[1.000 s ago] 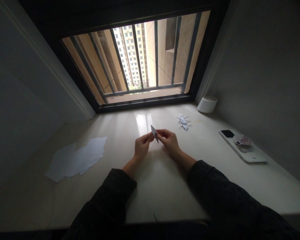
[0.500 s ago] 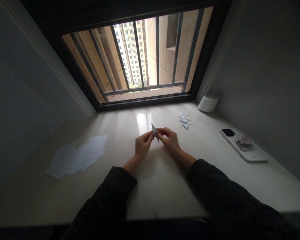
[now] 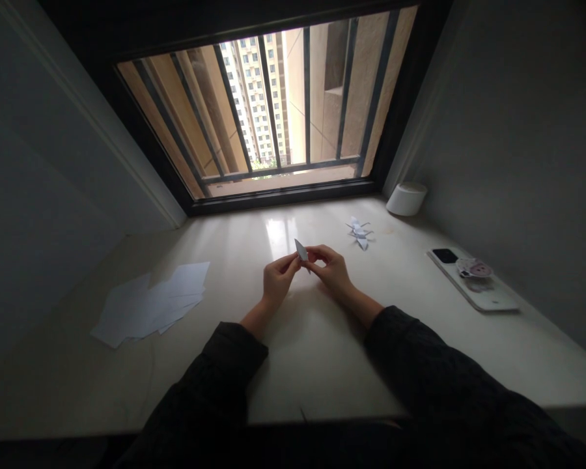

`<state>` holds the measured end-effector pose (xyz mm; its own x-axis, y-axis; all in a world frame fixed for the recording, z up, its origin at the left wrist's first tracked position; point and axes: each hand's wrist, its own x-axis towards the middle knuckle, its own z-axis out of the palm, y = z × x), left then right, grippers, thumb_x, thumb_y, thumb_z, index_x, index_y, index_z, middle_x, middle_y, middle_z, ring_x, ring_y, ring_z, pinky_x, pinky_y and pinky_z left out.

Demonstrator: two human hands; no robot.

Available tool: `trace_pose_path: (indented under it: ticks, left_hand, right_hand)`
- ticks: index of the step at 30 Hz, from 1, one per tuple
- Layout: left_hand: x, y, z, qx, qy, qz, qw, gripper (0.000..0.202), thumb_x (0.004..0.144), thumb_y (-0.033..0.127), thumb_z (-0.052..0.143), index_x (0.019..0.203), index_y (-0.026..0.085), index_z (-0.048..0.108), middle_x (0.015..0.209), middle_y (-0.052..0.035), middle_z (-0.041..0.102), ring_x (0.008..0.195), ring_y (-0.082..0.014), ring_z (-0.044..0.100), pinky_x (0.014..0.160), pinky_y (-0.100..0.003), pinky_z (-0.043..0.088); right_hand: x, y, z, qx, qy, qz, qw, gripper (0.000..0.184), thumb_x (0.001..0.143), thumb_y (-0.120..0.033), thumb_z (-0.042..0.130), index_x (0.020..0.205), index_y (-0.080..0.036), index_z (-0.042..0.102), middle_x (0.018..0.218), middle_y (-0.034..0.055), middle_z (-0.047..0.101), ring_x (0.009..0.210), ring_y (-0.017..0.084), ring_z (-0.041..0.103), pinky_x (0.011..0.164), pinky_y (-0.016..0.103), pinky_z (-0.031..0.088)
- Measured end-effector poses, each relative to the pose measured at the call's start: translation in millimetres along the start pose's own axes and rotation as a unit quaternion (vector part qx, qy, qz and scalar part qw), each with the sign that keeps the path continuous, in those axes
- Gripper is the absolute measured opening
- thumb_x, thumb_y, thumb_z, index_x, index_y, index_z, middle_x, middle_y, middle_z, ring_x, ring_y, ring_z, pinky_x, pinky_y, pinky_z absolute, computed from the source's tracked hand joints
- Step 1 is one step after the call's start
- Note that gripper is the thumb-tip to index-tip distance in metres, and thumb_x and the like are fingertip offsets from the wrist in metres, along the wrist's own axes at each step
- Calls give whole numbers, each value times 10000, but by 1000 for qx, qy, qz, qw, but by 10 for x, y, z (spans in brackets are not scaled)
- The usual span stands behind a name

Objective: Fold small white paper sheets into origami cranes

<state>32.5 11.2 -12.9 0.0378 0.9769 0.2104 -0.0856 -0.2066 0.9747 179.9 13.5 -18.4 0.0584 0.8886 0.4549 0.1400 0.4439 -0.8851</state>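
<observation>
You have both hands up over the middle of the pale stone desk, your left hand and right hand close together, fingertips pinched on a small folded piece of white paper. The grip is closed from both sides, and the piece stands up between your fingers with a narrow point at the top. It looks well folded down from a flat sheet, but it has no wings or neck that you can make out from this view. Up ahead and to the right, a finished-looking paper crane sits on the desk, well apart from your hands. To your left lies a loose, overlapping spread of white paper sheets, apparently unfolded, so there seems to be plenty of stock left. Further right are a white phone with a round pig sticker on its back and a white round tub by the window.
</observation>
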Motion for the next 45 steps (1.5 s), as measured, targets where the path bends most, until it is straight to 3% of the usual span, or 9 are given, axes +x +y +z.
trace_pose_path:
  ticks: [14,20,25,31,39,45]
  left_hand:
    - [-13,4,13,8,9,11,1000,349,736,387,701,1013,176,725,959,-79,735,865,-215,689,833,-385,553]
    - [-23,28,29,15,-4,13,1000,446,690,369,751,1086,172,690,990,-99,729,932,-236,686,883,-390,534]
    - [-51,66,42,27,2,28,999,410,697,375,747,1049,173,689,968,-101,731,913,-239,694,835,-379,552]
    - [-114,172,35,142,66,115,981,312,717,367,734,995,227,711,945,-58,733,907,-227,688,862,-360,530]
    - [-75,131,1,223,75,253,938,120,761,286,697,863,243,743,915,-31,740,858,-194,696,798,-331,556]
    - [-82,162,-19,243,67,269,930,108,779,272,675,862,242,737,916,-33,734,870,-183,687,807,-324,545]
  right_hand:
    - [10,-7,61,159,19,117,980,381,616,-441,782,905,-199,729,908,70,745,864,244,696,860,431,539]
    - [8,36,69,193,35,144,970,330,610,-380,789,880,-199,733,882,63,749,844,234,695,852,420,528]
    - [9,70,87,211,23,148,966,273,611,-360,781,828,-205,723,825,43,741,772,193,674,767,358,521]
    - [22,101,93,205,-19,155,966,346,631,-436,760,873,-199,686,854,46,724,759,175,644,721,321,488]
    - [4,114,97,263,-27,172,949,288,630,-409,786,828,-222,695,808,18,709,742,157,623,715,294,446]
    - [7,99,96,272,-29,170,947,243,633,-366,793,814,-228,711,792,12,706,731,144,610,697,280,433]
